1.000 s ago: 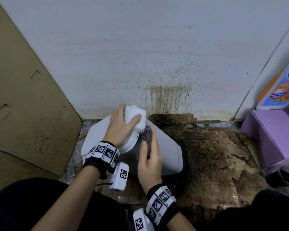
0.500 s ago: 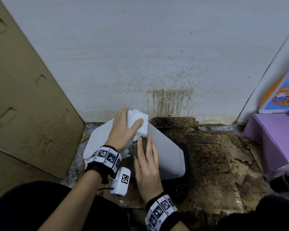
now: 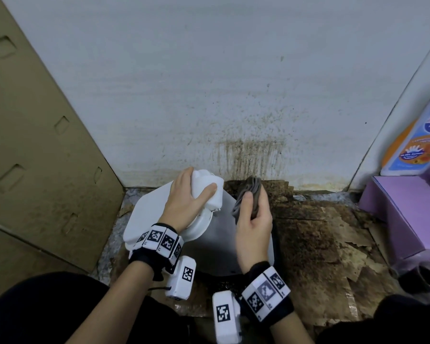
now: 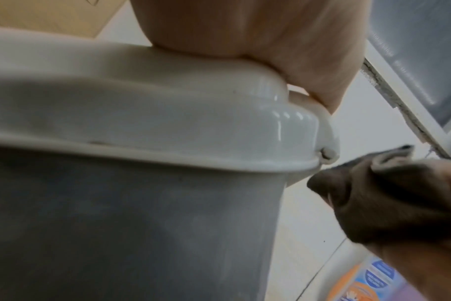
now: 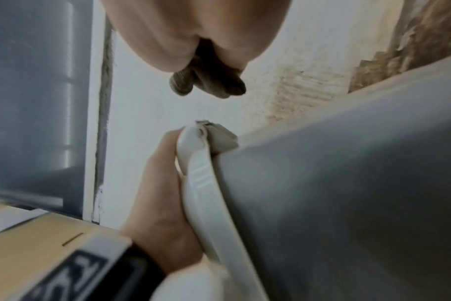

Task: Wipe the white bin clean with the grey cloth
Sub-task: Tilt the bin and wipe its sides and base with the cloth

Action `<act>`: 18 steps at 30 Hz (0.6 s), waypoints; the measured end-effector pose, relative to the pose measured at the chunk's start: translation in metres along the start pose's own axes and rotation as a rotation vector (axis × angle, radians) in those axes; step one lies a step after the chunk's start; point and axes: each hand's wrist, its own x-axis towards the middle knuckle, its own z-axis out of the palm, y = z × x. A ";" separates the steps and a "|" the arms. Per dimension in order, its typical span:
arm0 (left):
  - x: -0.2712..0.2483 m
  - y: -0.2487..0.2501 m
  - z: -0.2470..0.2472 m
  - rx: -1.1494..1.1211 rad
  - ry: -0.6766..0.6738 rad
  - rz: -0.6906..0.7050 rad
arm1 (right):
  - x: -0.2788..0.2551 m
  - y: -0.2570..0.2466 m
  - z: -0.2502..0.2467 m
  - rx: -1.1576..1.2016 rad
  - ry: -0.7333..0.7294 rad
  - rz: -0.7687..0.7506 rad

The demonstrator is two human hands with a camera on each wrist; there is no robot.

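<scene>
White bin (image 3: 216,242) is lying tipped on stained cardboard flooring (image 3: 315,244) at frame centre, against the spattered wall (image 3: 233,83). Left hand (image 3: 184,202) is gripping its domed top. Right hand (image 3: 253,224) is pinching the folded grey cloth (image 3: 250,194), lifted just off the bin at 1 o'clock. An orange-blue bottle (image 3: 417,147) is standing at 3 o'clock on a purple box (image 3: 407,209); its label is unreadable.

white plastic bin (image 3: 216,247) lower end covered by both wrists, can't see its opening | folded grey cloth (image 3: 248,199) half buried in the right hand (image 3: 253,227) | orange-and-blue labelled bottle (image 3: 417,145) chopped off by the right edge, label too blurry to read | left wrist view: left hand (image 4: 258,32) cropped at top, fingertips out of sight
</scene>
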 end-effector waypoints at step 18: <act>-0.013 0.016 -0.001 -0.731 0.061 -0.093 | 0.042 -0.008 -0.039 -0.370 -0.266 -0.053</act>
